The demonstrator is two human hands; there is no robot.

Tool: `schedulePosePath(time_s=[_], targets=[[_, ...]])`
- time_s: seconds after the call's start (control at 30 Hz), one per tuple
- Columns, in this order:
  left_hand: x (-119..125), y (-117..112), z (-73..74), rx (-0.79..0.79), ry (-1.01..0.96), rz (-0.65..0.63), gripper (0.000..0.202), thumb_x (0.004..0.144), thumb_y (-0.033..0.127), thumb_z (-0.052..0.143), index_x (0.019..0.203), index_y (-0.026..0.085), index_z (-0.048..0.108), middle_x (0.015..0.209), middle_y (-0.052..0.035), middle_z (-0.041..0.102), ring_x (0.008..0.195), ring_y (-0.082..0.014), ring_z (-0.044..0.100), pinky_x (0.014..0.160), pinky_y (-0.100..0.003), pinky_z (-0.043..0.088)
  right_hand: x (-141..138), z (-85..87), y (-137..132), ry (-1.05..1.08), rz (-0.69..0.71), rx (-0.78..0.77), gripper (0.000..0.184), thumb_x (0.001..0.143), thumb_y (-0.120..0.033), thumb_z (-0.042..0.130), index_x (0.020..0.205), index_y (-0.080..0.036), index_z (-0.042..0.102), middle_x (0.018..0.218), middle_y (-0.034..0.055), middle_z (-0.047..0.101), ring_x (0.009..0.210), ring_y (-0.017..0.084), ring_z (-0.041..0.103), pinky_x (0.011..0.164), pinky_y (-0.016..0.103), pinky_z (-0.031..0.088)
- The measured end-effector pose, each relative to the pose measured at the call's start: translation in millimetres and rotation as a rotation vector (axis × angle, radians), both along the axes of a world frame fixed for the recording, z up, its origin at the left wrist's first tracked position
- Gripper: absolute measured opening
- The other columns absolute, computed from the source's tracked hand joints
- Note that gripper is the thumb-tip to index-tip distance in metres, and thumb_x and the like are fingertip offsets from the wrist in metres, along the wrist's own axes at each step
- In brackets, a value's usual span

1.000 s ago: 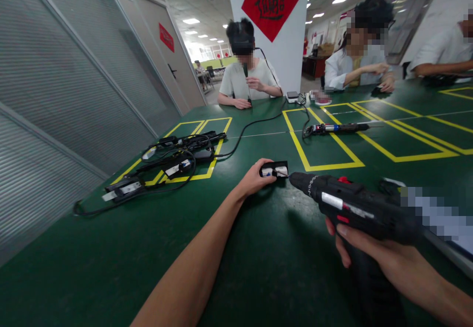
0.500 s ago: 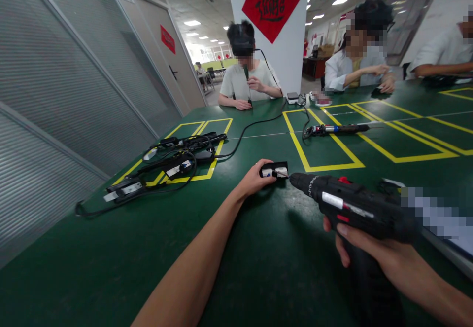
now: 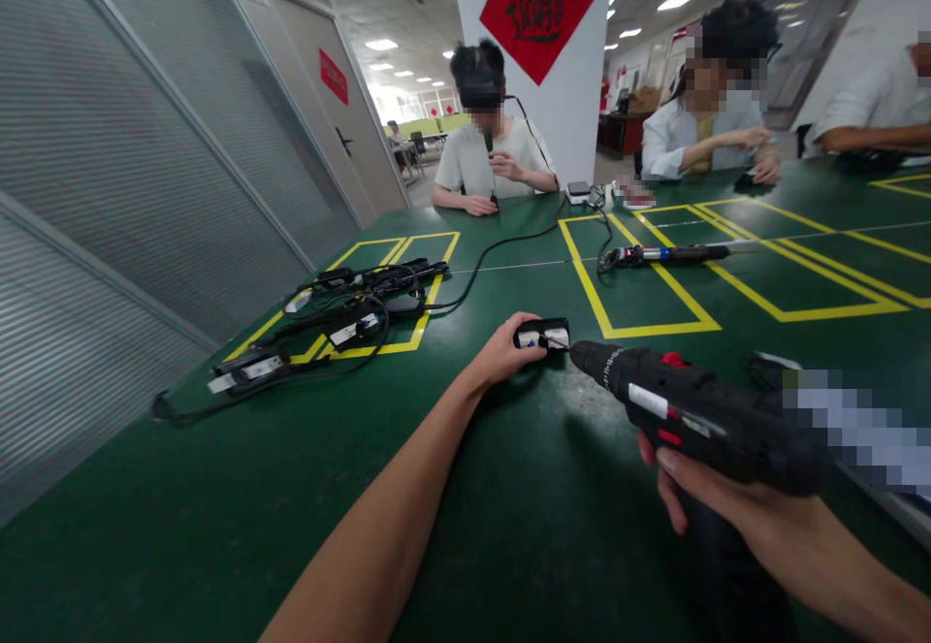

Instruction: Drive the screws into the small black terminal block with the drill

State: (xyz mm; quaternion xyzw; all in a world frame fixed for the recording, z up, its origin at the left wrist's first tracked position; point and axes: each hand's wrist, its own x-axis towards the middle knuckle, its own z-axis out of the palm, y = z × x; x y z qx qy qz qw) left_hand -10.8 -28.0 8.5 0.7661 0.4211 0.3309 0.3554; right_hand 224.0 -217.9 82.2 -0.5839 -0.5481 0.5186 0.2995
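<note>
My left hand (image 3: 510,350) grips a small black box-like part with a white face (image 3: 532,338), held at the green table's surface. A blue spot shows on the white face. My right hand (image 3: 717,488) is wrapped round the handle of a black cordless drill (image 3: 690,405) with red buttons. The drill points left, and its thin bit (image 3: 557,343) reaches across the face of the part beside my left thumb. Whether the tip sits on a screw is too small to tell.
Black adapters with tangled cables (image 3: 356,318) lie at the left on yellow tape outlines. A soldering-iron-like tool (image 3: 669,254) lies at the back right. A blurred pale object (image 3: 858,430) is at the right. Co-workers sit across the green table (image 3: 291,498).
The back of the drill has tilted slightly downward, while its bit stays at the part. Otherwise the view has shifted only slightly.
</note>
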Motion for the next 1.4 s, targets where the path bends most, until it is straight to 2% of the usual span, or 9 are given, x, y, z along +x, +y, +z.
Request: schedulePosePath(time_s=[0.1,0.27,0.47,0.57,0.63,0.7,0.87,1.13,1.4], targets=[[-0.1,0.1,0.3,-0.02,-0.007,-0.01,0.05,0.067,0.027,0.064,0.114,0.019,0.049,0.1,-0.0037,0.057,0.083,-0.0159,0.054,0.074,-0.027,0.044,-3.8,1.6,-1.8,-0.041,-0.005,0.004,0.041,0.077,-0.053,0.05,0.053,-0.021,0.058,0.065,0.0023,0.06,0.071,0.021,0.058,0.075,0.033,0.044],[0.1,-0.5,1.6,-0.015,0.0,-0.011,0.05,0.067,0.028,0.065,0.113,0.019,0.049,0.101,-0.004,0.057,0.084,-0.0165,0.054,0.075,-0.028,0.043,-8.1,3.6,-3.8,-0.066,-0.016,0.006,0.041,0.077,-0.054,0.05,0.055,-0.021,0.059,0.067,0.0041,0.062,0.074,0.022,0.059,0.07,0.034,0.045],[-0.5,1.0,0.6,-0.003,0.004,-0.011,0.05,0.066,0.027,0.065,0.113,0.019,0.05,0.099,-0.0037,0.057,0.086,-0.0172,0.054,0.077,-0.028,0.043,-6.6,3.4,-3.4,-0.066,0.005,0.014,0.042,0.078,-0.053,0.049,0.051,-0.022,0.056,0.064,0.003,0.06,0.069,0.021,0.057,0.073,0.035,0.044],[-1.2,1.4,-0.2,-0.014,-0.001,-0.019,0.05,0.067,0.027,0.065,0.114,0.019,0.049,0.098,-0.0033,0.057,0.084,-0.0167,0.054,0.075,-0.028,0.044,-5.0,2.6,-2.8,-0.023,-0.001,0.026,0.032,0.08,-0.051,0.048,0.071,-0.023,0.062,0.061,0.0002,0.058,0.064,0.019,0.056,0.069,0.031,0.044],[-1.3,1.4,-0.5,-0.013,0.003,-0.019,0.05,0.067,0.028,0.064,0.114,0.019,0.049,0.098,-0.0033,0.057,0.084,-0.0165,0.054,0.074,-0.028,0.044,-3.0,1.6,-2.0,0.0,0.012,0.026,0.03,0.082,-0.049,0.047,0.089,-0.024,0.061,0.059,-0.0019,0.056,0.061,0.017,0.054,0.067,0.03,0.044],[-1.1,1.4,-0.8,-0.003,0.007,-0.016,0.049,0.067,0.028,0.065,0.113,0.019,0.049,0.099,-0.0033,0.057,0.085,-0.0166,0.054,0.075,-0.028,0.044,-0.4,0.0,-1.0,0.003,0.032,0.024,0.03,0.084,-0.047,0.044,0.097,-0.024,0.058,0.059,-0.0026,0.056,0.061,0.017,0.054,0.067,0.03,0.043],[-0.1,1.4,-1.2,-0.005,0.01,-0.005,0.049,0.068,0.031,0.064,0.114,0.019,0.049,0.1,-0.0038,0.057,0.085,-0.0169,0.054,0.075,-0.028,0.044,5.8,-2.6,1.7,0.05,0.085,0.037,0.027,0.086,-0.045,0.043,0.097,-0.024,0.057,0.065,-0.0011,0.057,0.068,0.018,0.055,0.071,0.031,0.044],[0.3,-0.4,2.0,-0.014,0.01,-0.013,0.048,0.07,0.035,0.063,0.114,0.019,0.049,0.101,-0.0047,0.057,0.083,-0.0166,0.055,0.074,-0.029,0.044,14.7,-9.0,3.2,0.164,0.177,0.007,0.028,0.089,-0.037,0.045,0.111,-0.022,0.052,0.073,0.0003,0.06,0.074,0.017,0.056,0.074,0.032,0.043],[-0.8,1.2,0.4,-0.012,0.013,0.0,0.048,0.07,0.034,0.063,0.114,0.019,0.049,0.1,-0.0046,0.058,0.084,-0.0168,0.055,0.075,-0.029,0.045,10.0,-8.7,6.2,0.148,0.165,0.015,0.031,0.087,-0.041,0.042,0.108,-0.02,0.053,0.062,-0.0016,0.06,0.06,0.015,0.053,0.064,0.031,0.039]])
